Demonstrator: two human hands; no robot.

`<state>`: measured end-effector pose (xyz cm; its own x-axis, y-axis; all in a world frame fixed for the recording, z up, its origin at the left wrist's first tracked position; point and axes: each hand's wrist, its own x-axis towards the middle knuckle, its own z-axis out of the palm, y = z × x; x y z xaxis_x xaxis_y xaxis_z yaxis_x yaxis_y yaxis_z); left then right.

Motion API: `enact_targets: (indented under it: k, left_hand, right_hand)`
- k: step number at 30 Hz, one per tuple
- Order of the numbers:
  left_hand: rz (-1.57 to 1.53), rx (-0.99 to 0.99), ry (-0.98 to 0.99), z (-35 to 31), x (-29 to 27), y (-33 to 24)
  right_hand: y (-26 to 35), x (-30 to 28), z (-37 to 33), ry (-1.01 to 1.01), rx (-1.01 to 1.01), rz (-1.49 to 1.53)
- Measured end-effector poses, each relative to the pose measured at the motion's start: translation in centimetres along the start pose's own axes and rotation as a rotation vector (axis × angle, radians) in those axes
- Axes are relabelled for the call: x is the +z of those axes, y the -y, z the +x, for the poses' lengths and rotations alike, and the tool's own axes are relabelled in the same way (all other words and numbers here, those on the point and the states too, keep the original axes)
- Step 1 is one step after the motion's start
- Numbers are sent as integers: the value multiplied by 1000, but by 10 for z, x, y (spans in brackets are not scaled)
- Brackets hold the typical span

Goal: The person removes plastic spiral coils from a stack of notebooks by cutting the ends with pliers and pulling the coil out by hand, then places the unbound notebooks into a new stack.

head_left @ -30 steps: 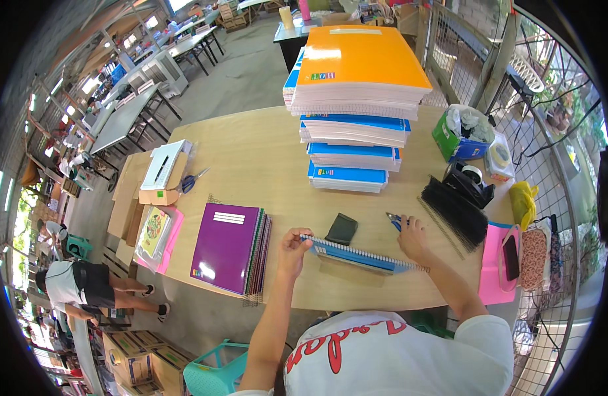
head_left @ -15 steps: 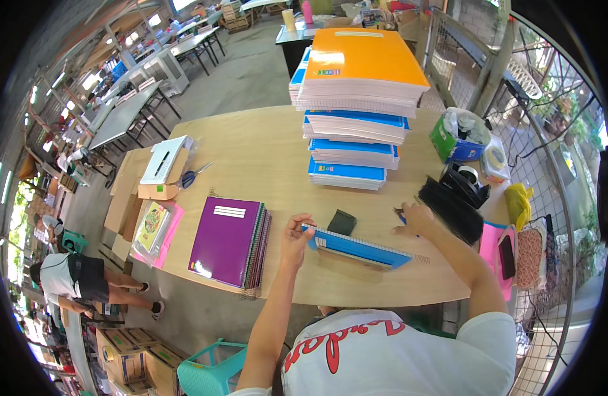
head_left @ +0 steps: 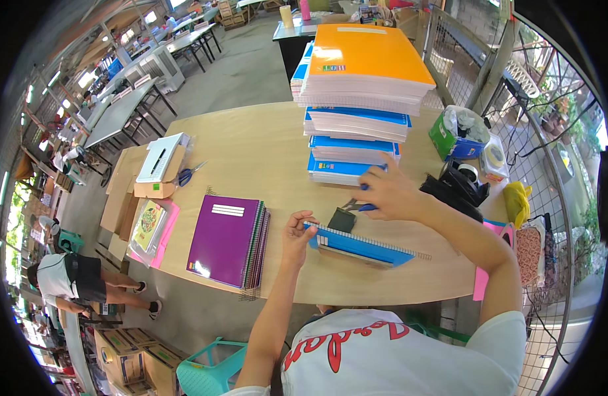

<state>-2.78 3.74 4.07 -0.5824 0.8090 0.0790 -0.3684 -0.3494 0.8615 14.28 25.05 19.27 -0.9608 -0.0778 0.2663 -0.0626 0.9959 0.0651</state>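
Observation:
My left hand point(head_left: 296, 239) is closed on the left end of a blue notebook point(head_left: 366, 247), which stands tilted with its spine up near the table's front edge. A wire coil runs along that spine and sticks out past its right end. In my right hand point(head_left: 395, 193) are blue-handled pliers point(head_left: 366, 207), held above the table with the jaws pointing left. Just behind the notebook lies a small dark green block point(head_left: 342, 220). A pile of coil-bound notebooks with a purple cover point(head_left: 226, 241) on top is left of my left hand.
Tall stacks of blue notebooks point(head_left: 347, 168) rise at the back, topped by an orange one point(head_left: 370, 56). Scissors point(head_left: 186, 174) lie at the left. Bundled black coils point(head_left: 449, 198), a tape dispenser point(head_left: 464, 181) and a green-blue box point(head_left: 457, 137) line the right side.
My right hand has lifted the pliers off the table's right side and brought them left and up, over the area behind the notebook. The left hand and notebook stay nearly in place.

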Motion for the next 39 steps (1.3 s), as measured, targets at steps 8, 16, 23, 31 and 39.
enact_targets:
  k: [8,16,23,31,39]
  left_hand:
    - [-36,21,-59,4,0,9]
    - [-39,29,-84,9,-5,15]
    - [107,135,-115,3,-1,15]
    - [1464,669,-84,-16,52,-54]
    - [1662,649,532,-16,59,-44]
  right_hand:
    - [43,2,78,-107,-519,-197]
    - [53,12,85,-85,-580,-276]
    - [58,16,63,479,329,444]
    - [30,-1,8,-22,522,613]
    - [41,-11,-27,-339,678,519]
